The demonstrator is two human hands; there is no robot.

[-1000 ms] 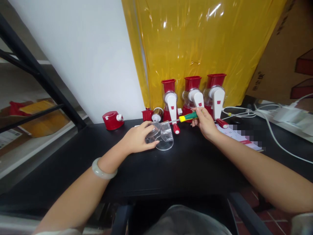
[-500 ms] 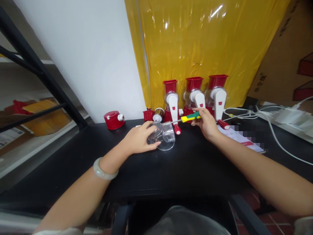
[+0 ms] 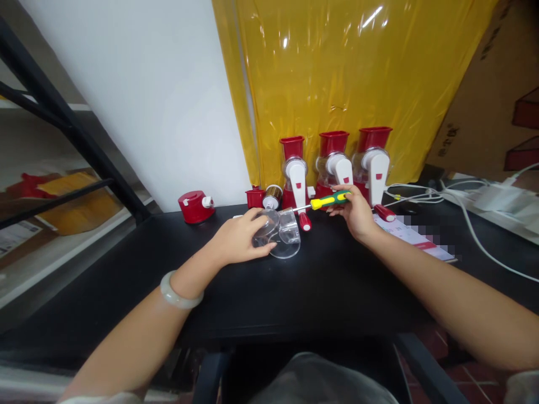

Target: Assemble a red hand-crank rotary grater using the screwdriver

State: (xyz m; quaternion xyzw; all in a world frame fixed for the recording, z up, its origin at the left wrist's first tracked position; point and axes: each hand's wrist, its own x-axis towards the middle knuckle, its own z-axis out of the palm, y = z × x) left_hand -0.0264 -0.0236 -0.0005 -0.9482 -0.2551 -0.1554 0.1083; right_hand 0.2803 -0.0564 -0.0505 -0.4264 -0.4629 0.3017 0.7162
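Observation:
My left hand (image 3: 242, 238) grips a clear plastic grater housing (image 3: 288, 231) lying on the black table, fingers over its top and thumb along the near side. My right hand (image 3: 353, 212) is closed around the end of a screwdriver (image 3: 330, 200) with a green and yellow handle. The screwdriver lies almost level, its metal shaft pointing left to the upper edge of the clear housing. Whether the tip touches a screw is too small to tell. Just behind the housing are a drum grater blade (image 3: 273, 196) and a small red part (image 3: 255, 197).
Three red and white rotary graters (image 3: 296, 174) stand along the yellow plastic sheet (image 3: 337, 67). A red base (image 3: 196, 206) sits at the back left. To the right are a printed sheet (image 3: 415, 238), white cables and a power strip (image 3: 492, 196). A black-framed shelf (image 3: 67, 123) borders the left.
The screwdriver handle has turned a little in my right hand, showing more yellow on its side. My left hand and the clear housing stay in place.

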